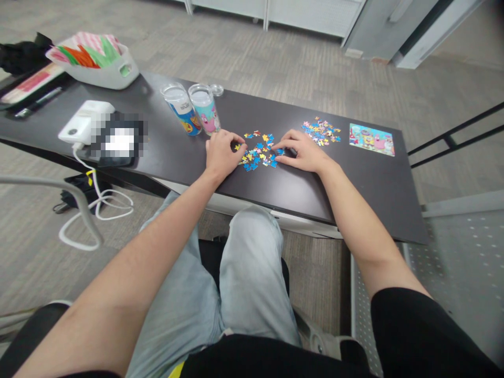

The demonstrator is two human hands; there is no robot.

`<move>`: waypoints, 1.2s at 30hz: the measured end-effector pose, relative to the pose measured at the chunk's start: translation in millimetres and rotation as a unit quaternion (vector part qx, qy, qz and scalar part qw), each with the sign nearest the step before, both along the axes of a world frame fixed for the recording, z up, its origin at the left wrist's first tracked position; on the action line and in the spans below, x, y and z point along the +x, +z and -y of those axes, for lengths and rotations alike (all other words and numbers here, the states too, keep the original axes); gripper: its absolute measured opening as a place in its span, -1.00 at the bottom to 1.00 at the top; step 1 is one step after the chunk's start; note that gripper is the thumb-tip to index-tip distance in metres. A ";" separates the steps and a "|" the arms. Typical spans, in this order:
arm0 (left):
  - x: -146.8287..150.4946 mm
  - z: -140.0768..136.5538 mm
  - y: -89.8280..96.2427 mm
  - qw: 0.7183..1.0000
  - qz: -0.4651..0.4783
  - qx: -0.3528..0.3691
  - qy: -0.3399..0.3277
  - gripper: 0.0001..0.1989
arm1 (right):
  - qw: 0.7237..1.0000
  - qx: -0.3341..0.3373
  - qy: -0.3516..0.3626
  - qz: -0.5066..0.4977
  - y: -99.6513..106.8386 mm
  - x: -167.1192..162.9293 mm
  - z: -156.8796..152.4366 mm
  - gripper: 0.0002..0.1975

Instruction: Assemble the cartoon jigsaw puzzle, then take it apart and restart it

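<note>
A loose pile of small jigsaw puzzle pieces (258,155), blue, yellow and pink, lies on the dark table between my two hands. My left hand (223,152) rests at the pile's left side, fingers curved and thumb apart from the index finger, its tips near some yellow pieces. From the right, my right hand (302,151) reaches over the pile's edge with fingers spread, the tips at blue pieces. Neither hand shows a piece clearly gripped. Behind my right hand is a second pile of puzzle pieces (322,131), pinker in colour.
A cartoon picture card (371,140) lies at the right of the table (374,194). Beyond my left hand stand a blue printed jar (184,113) and a pink printed jar (205,107), near a clear lid (217,90). Farther left are a white charger (84,121) and a white basket (106,76).
</note>
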State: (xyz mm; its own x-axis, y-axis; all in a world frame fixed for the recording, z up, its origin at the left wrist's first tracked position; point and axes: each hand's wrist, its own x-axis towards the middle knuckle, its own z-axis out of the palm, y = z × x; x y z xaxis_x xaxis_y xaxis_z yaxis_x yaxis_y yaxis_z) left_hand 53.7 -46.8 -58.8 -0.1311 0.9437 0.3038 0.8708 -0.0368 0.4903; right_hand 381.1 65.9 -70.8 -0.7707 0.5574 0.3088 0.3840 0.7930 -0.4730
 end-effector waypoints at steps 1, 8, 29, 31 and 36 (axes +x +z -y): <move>0.5 0.1 0.5 1.000 0.000 0.000 -0.003 -0.94 | 1.000 -0.001 0.000 -0.002 -0.1 0.2 -0.1 -0.49; 5.7 0.7 4.9 1.000 -0.008 -0.006 -0.001 -0.84 | 1.000 0.000 0.010 -0.016 -0.7 -0.3 0.2 -0.30; 7.6 2.8 0.8 0.995 -0.054 0.001 -0.088 -0.63 | 0.999 0.015 0.020 -0.045 -10.7 -1.3 -2.3 -0.21; 6.1 1.3 0.1 0.996 -0.042 0.001 -0.083 -0.64 | 0.998 0.015 0.022 -0.053 -10.8 -1.2 -2.5 -0.24; -1.4 -3.5 -6.1 0.997 -0.004 0.021 -0.072 -0.65 | 0.999 0.000 0.020 -0.042 -9.4 0.3 -3.3 -0.39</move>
State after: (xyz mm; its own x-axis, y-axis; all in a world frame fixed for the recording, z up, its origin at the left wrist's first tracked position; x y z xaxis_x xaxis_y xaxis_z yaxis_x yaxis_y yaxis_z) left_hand 52.3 -43.3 -64.8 0.0076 0.9391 0.3436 0.8586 -0.1823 0.4792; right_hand 381.3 69.1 -80.2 -0.7638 0.5269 0.3730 0.3111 0.8067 -0.5024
